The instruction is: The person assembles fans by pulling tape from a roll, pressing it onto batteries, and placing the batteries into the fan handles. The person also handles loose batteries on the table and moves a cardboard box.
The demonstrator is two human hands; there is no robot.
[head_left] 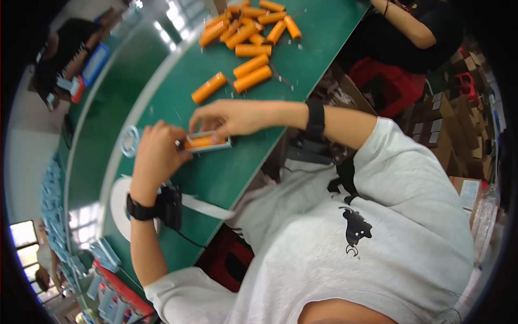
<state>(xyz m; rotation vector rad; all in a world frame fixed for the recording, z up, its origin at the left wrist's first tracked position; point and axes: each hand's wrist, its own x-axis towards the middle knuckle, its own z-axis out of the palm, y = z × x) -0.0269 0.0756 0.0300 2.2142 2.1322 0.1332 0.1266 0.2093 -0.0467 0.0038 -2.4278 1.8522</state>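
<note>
A narrow light-grey case (229, 143) with an orange cylindrical battery (198, 142) in it lies low over the green table. My left hand (157, 148) is closed around the case's left end, thumb on the near side. My right hand (229, 117) bends over the other end, its fingers closed on the battery and the case's edge; slight blur hides the exact fingertip contact. Beyond my hands lie a single orange battery (209, 88) and a pair of batteries (252, 79) with thin wires. Farther off is a loose heap of several more batteries (245, 32).
Left of my left hand lies a light-blue ring (129, 141). A large white disc (120, 208) and a white strip (208, 207) lie by my left wrist. At lower left a red bin (121, 286) stands near light-blue casings. Other people sit at upper left and upper right.
</note>
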